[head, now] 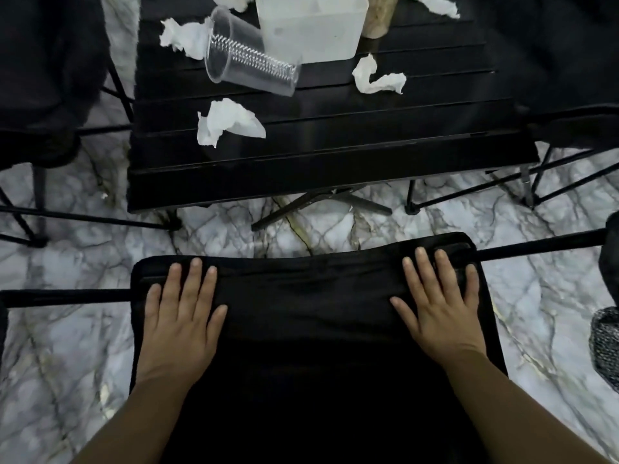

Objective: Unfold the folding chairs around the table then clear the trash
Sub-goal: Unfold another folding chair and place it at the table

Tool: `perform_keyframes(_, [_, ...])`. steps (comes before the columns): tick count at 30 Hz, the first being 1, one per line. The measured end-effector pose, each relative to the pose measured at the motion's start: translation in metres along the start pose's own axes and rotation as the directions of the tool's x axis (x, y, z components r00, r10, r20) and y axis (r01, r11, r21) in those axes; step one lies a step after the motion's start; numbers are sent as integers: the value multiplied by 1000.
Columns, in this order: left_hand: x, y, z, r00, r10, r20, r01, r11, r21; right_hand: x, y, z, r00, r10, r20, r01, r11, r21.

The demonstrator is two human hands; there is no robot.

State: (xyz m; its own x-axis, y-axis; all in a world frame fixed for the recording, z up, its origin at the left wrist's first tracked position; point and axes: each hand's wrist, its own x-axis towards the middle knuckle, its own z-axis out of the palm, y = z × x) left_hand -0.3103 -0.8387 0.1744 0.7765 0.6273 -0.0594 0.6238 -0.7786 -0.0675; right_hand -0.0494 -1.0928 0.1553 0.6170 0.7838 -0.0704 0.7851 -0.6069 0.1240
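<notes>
A black folding chair (308, 296) stands unfolded right below me, its fabric seat spread flat and its arm bars sticking out to both sides. My left hand (182, 316) lies palm down on the seat's left front part, fingers apart. My right hand (442, 303) lies flat on the right front part, fingers spread near the front hem. Beyond the chair is the black slatted table (335, 155). On it lie crumpled white tissues (227, 123) (376, 77) (182, 36), a clear plastic cup (248, 60) tipped on its side, and a white box (315, 25).
Another black folding chair (43, 95) stands left of the table and one more (569, 95) to its right, their leg frames reaching over the marble floor (67, 363). A beige cylinder (378, 18) stands behind the white box. A grey speckled object (604, 343) sits at the right edge.
</notes>
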Motion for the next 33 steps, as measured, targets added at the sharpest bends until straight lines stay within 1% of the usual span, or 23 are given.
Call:
perform_keyframes(3, [1, -1, 3, 1000, -7, -18, 6, 1000, -13, 1, -1, 2, 1000, -4, -29, 4, 1000, -8])
perform_keyframes(5, [2, -1, 1, 1000, -13, -5, 13, 1000, -23, 2, -1, -3, 1000, 11, -7, -11, 1000, 6])
perform_keyframes(8, [2, -1, -9, 997, -3, 77, 7, 999, -50, 0, 2, -17, 994, -12, 107, 9, 1000, 30])
perform_keyframes(10, [1, 1, -21, 990, -4, 143, 20, 994, -106, -3, 6, -31, 975, -47, 217, 38, 998, 44])
perform_keyframes(12, [-2, -1, -36, 982, 32, 185, 0, 985, -173, -7, 13, -56, 949, -66, 308, 37, 994, 99])
perform_keyframes(13, [-4, -2, -47, 962, 36, 269, 23, 977, -213, -11, 16, -69, 947, -55, 318, 11, 990, 141])
perform_keyframes(15, [-12, -2, -77, 898, 38, 438, 65, 974, -218, -27, 20, -103, 904, 9, 428, -110, 971, 213])
perform_keyframes(17, [-27, -4, -111, 873, 34, 487, 87, 971, -223, -46, 17, -142, 871, 49, 489, -200, 944, 262])
perform_keyframes(19, [-44, -6, -146, 879, 53, 474, 91, 957, -276, -64, 15, -180, 859, 40, 510, -242, 910, 336])
perform_keyframes(23, [-76, -5, -229, 869, 140, 475, 116, 876, -469, -104, 14, -258, 846, -41, 531, -230, 871, 433])
perform_keyframes(26, [-102, -1, -291, 897, 193, 397, 33, 868, -496, -136, 18, -307, 844, -82, 530, -232, 835, 499])
perform_keyframes(28, [-121, 2, -323, 908, 190, 374, 33, 856, -516, -157, 19, -334, 860, -85, 503, -227, 819, 527])
perform_keyframes(30, [-152, 5, -352, 899, 165, 405, 96, 830, -550, -182, 18, -360, 882, -96, 460, -200, 810, 552])
perform_keyframes(33, [-210, 9, -382, 843, 133, 522, 233, 784, -576, -225, 17, -391, 883, -122, 454, -168, 820, 547])
